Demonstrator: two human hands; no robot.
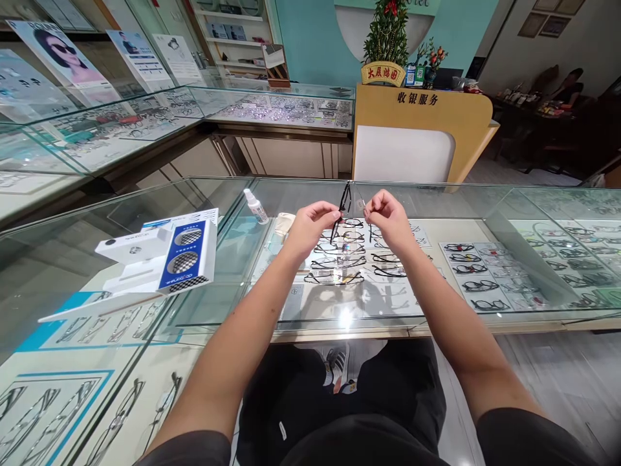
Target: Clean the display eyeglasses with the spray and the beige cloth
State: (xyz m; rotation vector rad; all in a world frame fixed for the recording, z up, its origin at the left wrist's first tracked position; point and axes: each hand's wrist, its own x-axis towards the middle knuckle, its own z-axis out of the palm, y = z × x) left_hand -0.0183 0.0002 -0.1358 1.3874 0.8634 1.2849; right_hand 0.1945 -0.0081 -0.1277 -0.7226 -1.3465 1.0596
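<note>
Both my hands are raised over the glass display counter (436, 194), holding a pair of black-framed glasses (345, 202) between them. My left hand (310, 223) is closed, pinching the left side of the frame. My right hand (385, 217) is closed on the right side, near a thin temple arm. The glasses hang upright above rows of spectacles (339, 262) laid out inside the case. A small white spray bottle (255, 207) lies on the glass just left of my left hand, beside a pale folded cloth (285, 222).
A white and blue box set (165, 255) sits on the glass at left. More spectacle trays (478, 275) lie in the case at right. A yellow cashier desk (420, 133) with a small tree stands behind. Other glass cases line the left wall. A person sits far right.
</note>
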